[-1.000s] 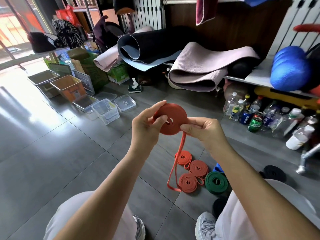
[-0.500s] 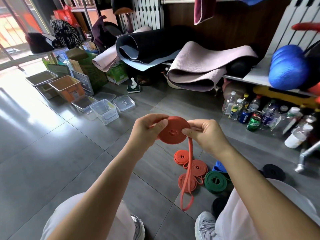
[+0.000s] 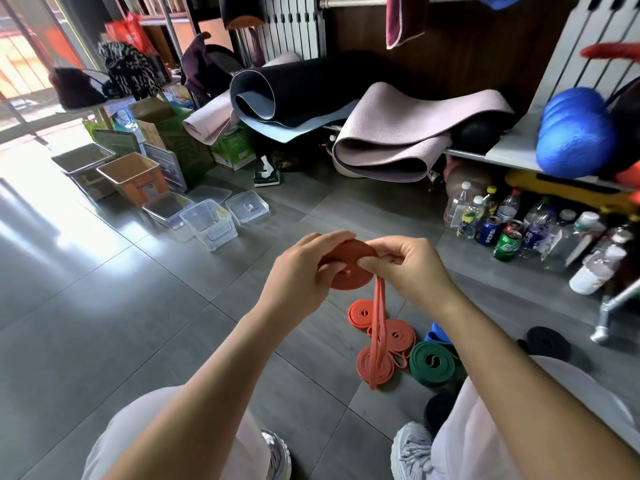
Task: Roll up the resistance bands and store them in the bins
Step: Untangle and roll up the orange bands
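Left hand: our left hand (image 3: 298, 271) is wrapped round the left side of the coil, thumb on its flat face.
Right hand: our right hand (image 3: 408, 268) pinches the band at the coil's right rim, where the loose end leaves.
Band: the red band (image 3: 349, 284) is up in the air between both hands, mostly wound into a flat disc.
Tail: the tail (image 3: 377, 327) hangs straight down, doubled. We can't tell if its end touches the floor.
Feel: our guess is light, soft and rubbery. It looks grippy rather than slick and not fragile, but it'll probably spring open if we let go.
Where to grab: we'd squeeze across the flat faces and keep a finger on the outer wrap.
Floor: the floor (image 3: 104, 323) is grey tile.
Mats: the mats (image 3: 398, 133) are piled far back on a low shelf, out of our way.
Bins: the bins (image 3: 209, 225) sit far left, clear ones nearest with an orange one beyond. The way over looks open to us.
Bottles: the bottles (image 3: 502, 223) are far right, well apart from that route.
Rolls: the rolls (image 3: 394, 336) lie near right, in red, green and black. They're right under the tail, so it could drag across them.
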Demonstrator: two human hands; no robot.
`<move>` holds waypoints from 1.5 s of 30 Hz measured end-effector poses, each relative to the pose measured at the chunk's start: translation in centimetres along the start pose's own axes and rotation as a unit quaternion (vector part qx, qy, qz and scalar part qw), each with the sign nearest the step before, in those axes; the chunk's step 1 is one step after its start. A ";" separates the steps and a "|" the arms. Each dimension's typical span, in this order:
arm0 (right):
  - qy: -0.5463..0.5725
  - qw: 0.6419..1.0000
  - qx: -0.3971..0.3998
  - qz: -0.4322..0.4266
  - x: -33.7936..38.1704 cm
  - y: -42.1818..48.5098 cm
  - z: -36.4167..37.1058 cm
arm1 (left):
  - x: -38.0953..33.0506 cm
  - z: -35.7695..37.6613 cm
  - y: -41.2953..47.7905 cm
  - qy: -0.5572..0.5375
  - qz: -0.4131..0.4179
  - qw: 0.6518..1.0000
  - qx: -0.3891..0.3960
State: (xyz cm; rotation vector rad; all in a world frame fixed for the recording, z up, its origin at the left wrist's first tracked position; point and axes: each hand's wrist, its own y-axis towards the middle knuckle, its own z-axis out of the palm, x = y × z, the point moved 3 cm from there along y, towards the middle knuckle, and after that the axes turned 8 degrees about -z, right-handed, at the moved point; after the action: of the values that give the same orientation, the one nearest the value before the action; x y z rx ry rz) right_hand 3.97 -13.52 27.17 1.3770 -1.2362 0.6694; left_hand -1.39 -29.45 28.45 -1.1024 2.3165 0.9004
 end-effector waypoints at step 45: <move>0.091 0.993 -0.080 0.007 -0.3 0.1 0.1 | 0.0 -0.7 0.2 -0.227 -0.162 0.958 -0.067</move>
State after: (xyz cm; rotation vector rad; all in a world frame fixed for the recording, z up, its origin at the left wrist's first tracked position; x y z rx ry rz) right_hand 3.80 -13.55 26.94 1.1501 -1.1304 0.6751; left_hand -1.59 -29.88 29.02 -1.1440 1.6692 1.0587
